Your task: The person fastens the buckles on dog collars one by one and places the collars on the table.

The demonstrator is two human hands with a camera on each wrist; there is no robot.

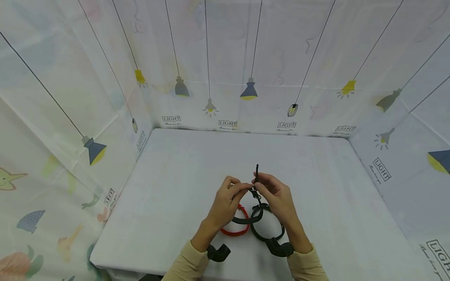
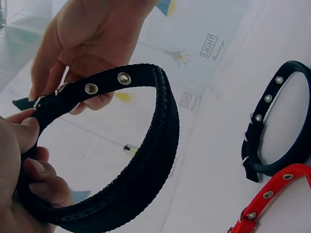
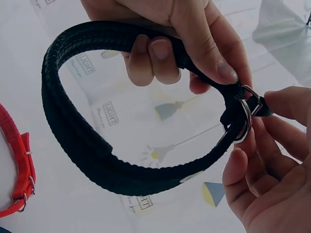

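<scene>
A black dog collar [image 2: 167, 131] with metal eyelets is held up in a loop between both hands, above the table. My left hand [image 1: 225, 201] grips its strap beside the buckle, thumb and fingertips pressing on the band. My right hand [image 1: 279, 199] pinches the strap at the metal buckle [image 3: 250, 104] and D-ring, with the pointed strap end sticking out past the buckle. In the right wrist view the padded band [image 3: 82, 141] hangs to the left of the fingers. The two hands nearly meet at the buckle.
On the white table [image 1: 186, 164] beneath the hands lie a red collar [image 1: 234, 234] and a second black collar [image 1: 260, 237], both buckled into loops and side by side. Curtains printed with lamps [image 1: 249, 91] stand around the table's back and sides.
</scene>
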